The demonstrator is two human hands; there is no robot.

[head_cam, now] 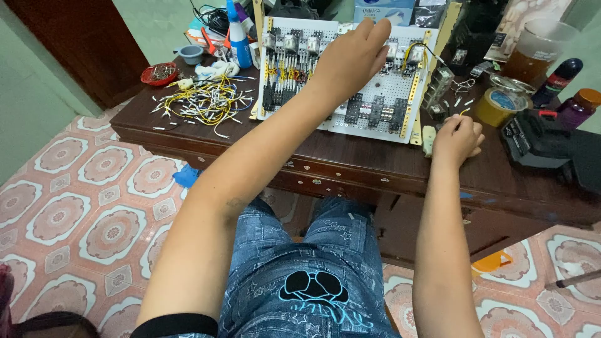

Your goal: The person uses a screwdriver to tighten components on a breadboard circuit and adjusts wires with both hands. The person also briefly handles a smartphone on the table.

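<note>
Dark wood tabletop point(350, 164), worn at the front edge, carries everything here. Nearest: right hand point(459, 138) rests on it just right of the white perforated panel point(382, 103), fingers curled shut, pinching what looks like a short yellow wire point(464, 111) w/ a white tip; can't tell how firm the pinch is. Left hand point(352, 55) reaches further in, lying on the upper middle of the panel, fingers bent down onto the relays point(289, 42); whether it grips one is hidden.

The panel stands tilted, top edge leaning back, bottom edge on the wood. Risks, as I judge them:
- Left hand pressing on a propped board could slide or tip it; nothing visible clamps it.
- Left forearm crosses the yellow wiring point(280, 70) already fitted, so a sleeve-less drag could still snag a loop and pull a terminal loose.
- The small wire could slip from the right hand and roll off the edge onto the patterned floor tiles point(94, 188).

Further left, a loose pile of cut wires point(203, 101) lies near the edge, beside a red dish point(159, 73) and blue bottle point(238, 36). Far right, tape roll point(498, 105) and a cup point(531, 50) of brown drink sit near the electrics: a spill hazard.
</note>
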